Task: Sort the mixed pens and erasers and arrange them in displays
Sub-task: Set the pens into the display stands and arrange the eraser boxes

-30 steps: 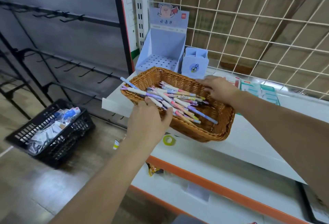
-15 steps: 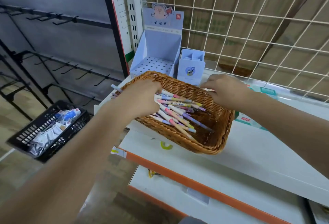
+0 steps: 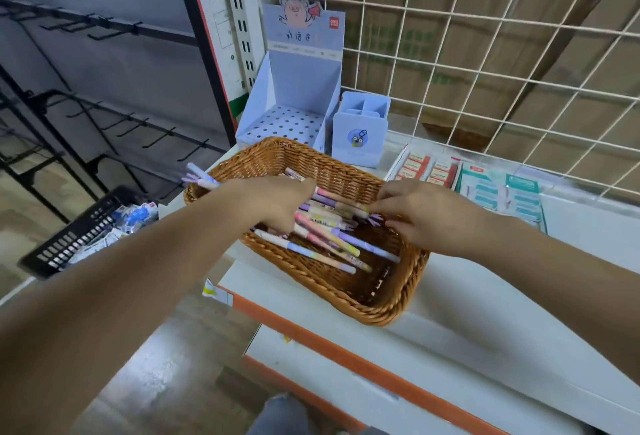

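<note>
A brown wicker basket [image 3: 377,296] sits on the white shelf and holds several pastel pens [image 3: 332,244]. My left hand [image 3: 277,202] reaches into the basket from the left, its fingers curled down over the pens' left ends. From the right, my right hand [image 3: 426,216] pinches the pens' right ends with its fingertips. Behind the basket stand a light blue display box [image 3: 294,99] with a dotted floor and a small blue pen holder [image 3: 360,130]. Boxes of erasers [image 3: 426,168] lie to the right.
A white wire grid [image 3: 485,54] backs the shelf, with cardboard behind it. Green-and-white packs [image 3: 502,189] lie right of the erasers. A black crate [image 3: 83,234] of packets stands on the floor at left, under black hook racks [image 3: 104,29]. The shelf edge is orange [image 3: 346,358].
My left hand has moved from the basket's near rim into the basket onto the pens. My right hand has come off the far rim to the pens' right ends. The view has moved closer.
</note>
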